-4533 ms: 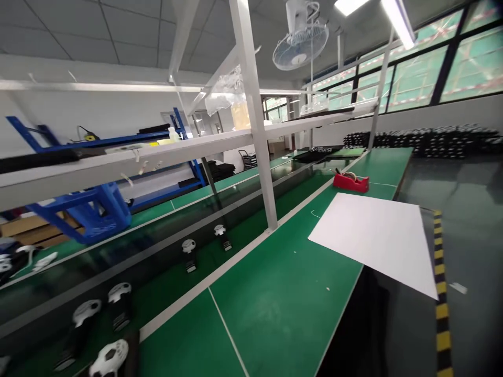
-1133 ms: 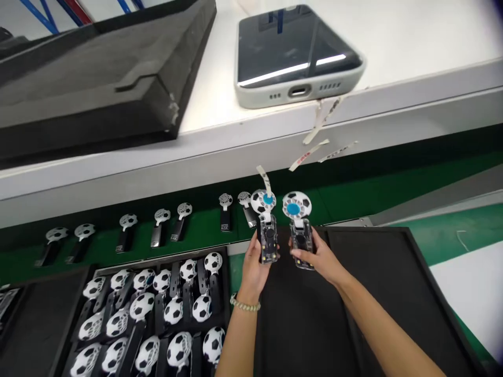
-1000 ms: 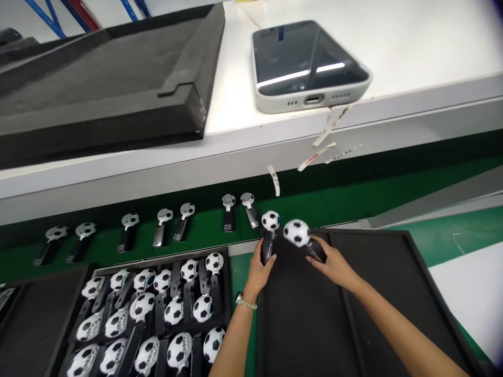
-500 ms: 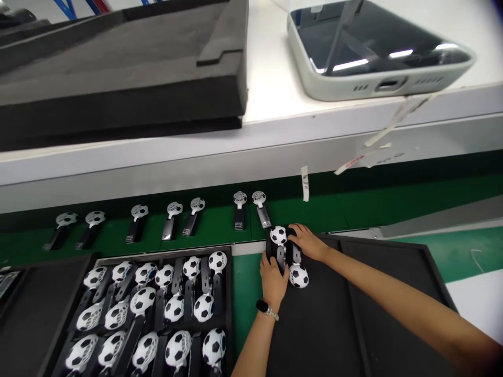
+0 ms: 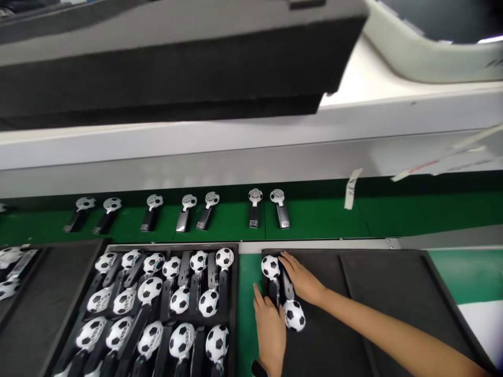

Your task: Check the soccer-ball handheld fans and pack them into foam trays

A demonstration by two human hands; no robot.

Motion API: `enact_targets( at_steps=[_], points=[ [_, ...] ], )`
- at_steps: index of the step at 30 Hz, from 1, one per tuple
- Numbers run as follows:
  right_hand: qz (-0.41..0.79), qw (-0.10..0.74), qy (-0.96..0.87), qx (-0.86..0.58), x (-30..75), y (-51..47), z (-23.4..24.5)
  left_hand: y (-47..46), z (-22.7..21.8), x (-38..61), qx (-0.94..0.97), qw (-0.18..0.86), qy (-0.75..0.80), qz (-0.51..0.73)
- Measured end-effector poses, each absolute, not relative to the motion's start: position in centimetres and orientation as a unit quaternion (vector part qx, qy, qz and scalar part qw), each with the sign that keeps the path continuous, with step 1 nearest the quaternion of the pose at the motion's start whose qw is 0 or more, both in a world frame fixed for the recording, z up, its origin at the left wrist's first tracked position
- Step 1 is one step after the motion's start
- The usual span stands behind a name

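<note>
Head view: left hand (image 5: 270, 335) lay against two football-headed plastic gadgets (image 5: 285, 293), fingers part open, hold unclear; right hand (image 5: 301, 283) rested spread fingers on them, grip unclear. Gadgets sat on a black foam tray (image 5: 373, 293). Judged light, stiff; best taken by the black stem (image 5: 274, 292).

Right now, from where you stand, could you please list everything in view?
paired football units: two, black and white, under the hands on the black foam tray
tray units: about sixteen, black and white, in the black tray to the left
row units: seven, white and black, on the green bench mat
foam slab: one, black, on the white shelf
phone: one, pale case, on the shelf, cut off
tape strips: several, white, at the shelf edge
left hand: one, beside the units
right hand: one, over the units
</note>
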State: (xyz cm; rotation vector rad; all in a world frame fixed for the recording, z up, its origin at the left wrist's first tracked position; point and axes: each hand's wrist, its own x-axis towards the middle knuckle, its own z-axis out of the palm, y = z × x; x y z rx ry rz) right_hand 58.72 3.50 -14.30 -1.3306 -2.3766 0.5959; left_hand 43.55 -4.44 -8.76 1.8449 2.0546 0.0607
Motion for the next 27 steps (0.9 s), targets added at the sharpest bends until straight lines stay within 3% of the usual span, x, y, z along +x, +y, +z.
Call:
enact_targets(
  at_steps=[11, 16, 20, 24, 27],
  points=[
    [0.206, 0.318, -0.704, -0.600, 61.2, 8.9, -14.7, -2.8, -8.9, 43.4, 0.728, 0.134, 0.672, -0.034],
    [0.313, 0.368, -0.488, -0.727, 59.5, 17.4, -13.6, 1.8, -6.8, 43.2, 0.681, 0.150, 0.711, 0.090],
    [0.409, 0.395, -0.378, -0.731, 59.8, 20.3, -12.9, 11.1, -5.8, 44.6, 0.600, 0.257, 0.692, 0.307],
    [0.486, 0.434, -0.334, -0.681, 62.4, 17.8, -11.5, 19.4, -7.2, 46.6, 0.546, 0.324, 0.690, 0.348],
    [0.574, 0.488, -0.299, -0.586, 64.5, 14.0, -9.6, 21.5, -7.8, 47.3, 0.509, 0.430, 0.649, 0.366]
  ],
)
